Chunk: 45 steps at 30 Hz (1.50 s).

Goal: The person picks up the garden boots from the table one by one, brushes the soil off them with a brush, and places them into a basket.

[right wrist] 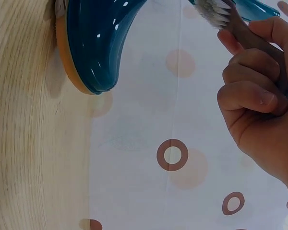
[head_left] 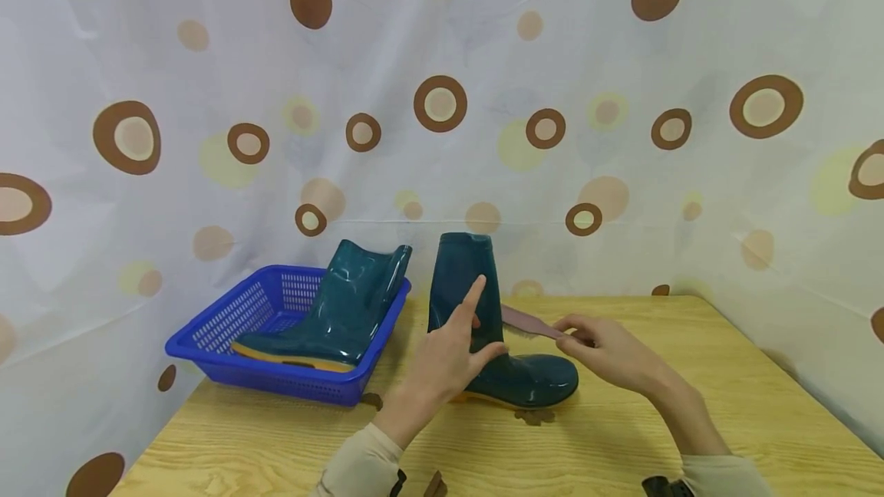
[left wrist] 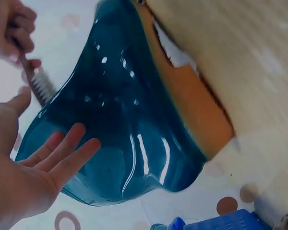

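Centre of the head view, a dark teal rubber boot (head_left: 476,328) stands upright on the wooden worktop (head_left: 621,436), toe pointing toward the right of the frame, its yellow-orange sole flat on the wood. The left hand (head_left: 449,355) is up against the shaft of that boot, fingers (head_left: 475,299) straight and spread, the index pointing up along the rubber; it curls round nothing. The left wrist view shows that open palm (left wrist: 24,172) right beside the glossy boot, though whether skin meets rubber there is hard to tell.

Over to the right hand (head_left: 608,355), just right of the boot's shaft: its fingers (right wrist: 252,81) are curled tight round the brown handle of a brush (head_left: 528,323). The brush reaches leftward from the hand, and its pale bristles (right wrist: 213,12) sit at the back of the boot's shaft, at the top edge of the right wrist view.

Left of centre, a blue plastic basket (head_left: 228,336) rests on the worktop, just beside the standing boot. A second teal boot (head_left: 338,313) lies tilted inside it, its top leaning over the basket's far right rim. Behind everything hangs a white curtain (head_left: 442,98) dotted with brown and yellow circles.
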Each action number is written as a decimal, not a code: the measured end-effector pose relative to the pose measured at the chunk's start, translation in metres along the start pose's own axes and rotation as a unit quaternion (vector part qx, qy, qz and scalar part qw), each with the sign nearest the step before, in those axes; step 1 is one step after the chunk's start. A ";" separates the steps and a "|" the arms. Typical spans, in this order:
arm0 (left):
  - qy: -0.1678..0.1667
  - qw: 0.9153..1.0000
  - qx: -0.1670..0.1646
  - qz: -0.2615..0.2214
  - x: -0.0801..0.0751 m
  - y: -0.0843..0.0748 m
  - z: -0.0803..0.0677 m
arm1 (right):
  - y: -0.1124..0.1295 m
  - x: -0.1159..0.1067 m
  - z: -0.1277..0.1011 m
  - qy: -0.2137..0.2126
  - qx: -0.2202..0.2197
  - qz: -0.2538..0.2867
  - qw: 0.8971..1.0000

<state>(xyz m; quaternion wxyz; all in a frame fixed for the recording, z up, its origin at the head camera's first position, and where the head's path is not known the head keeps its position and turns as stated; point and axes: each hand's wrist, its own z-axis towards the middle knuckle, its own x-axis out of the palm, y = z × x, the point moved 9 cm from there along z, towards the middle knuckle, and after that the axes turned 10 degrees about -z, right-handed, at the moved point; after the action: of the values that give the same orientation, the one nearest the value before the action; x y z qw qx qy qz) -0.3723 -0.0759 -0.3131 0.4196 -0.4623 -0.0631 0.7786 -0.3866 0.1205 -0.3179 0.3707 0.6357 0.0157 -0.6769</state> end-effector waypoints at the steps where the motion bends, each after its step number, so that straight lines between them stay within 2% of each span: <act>1: -0.001 1.000 -0.006 -0.005 0.002 0.001 0.000 | 0.001 0.000 0.000 -0.001 -0.001 -0.002 1.000; 6: -0.023 0.999 -0.018 -0.012 0.000 0.001 -0.001 | 0.007 0.000 0.002 -0.003 -0.012 -0.007 1.000; 14: -0.063 0.998 -0.001 0.007 -0.002 -0.001 -0.002 | 0.017 0.004 0.003 -0.008 -0.043 -0.022 0.999; 22: -0.076 0.995 0.001 -0.059 -0.001 -0.002 -0.004 | 0.021 0.006 0.004 -0.022 -0.039 -0.038 0.998; 28: -0.126 0.986 0.011 -0.112 -0.013 0.003 -0.003 | 0.024 0.006 0.005 -0.024 -0.031 -0.027 0.999; 31: -0.140 0.981 0.014 -0.130 -0.017 0.007 -0.003 | 0.024 0.006 0.005 -0.025 -0.029 -0.018 0.999; 39: -0.138 0.973 0.006 -0.185 -0.022 0.021 0.002 | 0.019 0.008 0.005 -0.018 -0.019 -0.012 1.000; 45: -0.124 0.968 0.013 -0.216 -0.026 0.025 0.006 | 0.016 0.000 0.002 -0.045 -0.022 -0.026 0.998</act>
<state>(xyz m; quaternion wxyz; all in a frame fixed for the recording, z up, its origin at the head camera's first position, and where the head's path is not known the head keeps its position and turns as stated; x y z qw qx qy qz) -0.3858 -0.1090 -0.3044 0.5726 -0.3326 -0.2029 0.7213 -0.3796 0.1082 -0.3104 0.3671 0.5960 0.0301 -0.7135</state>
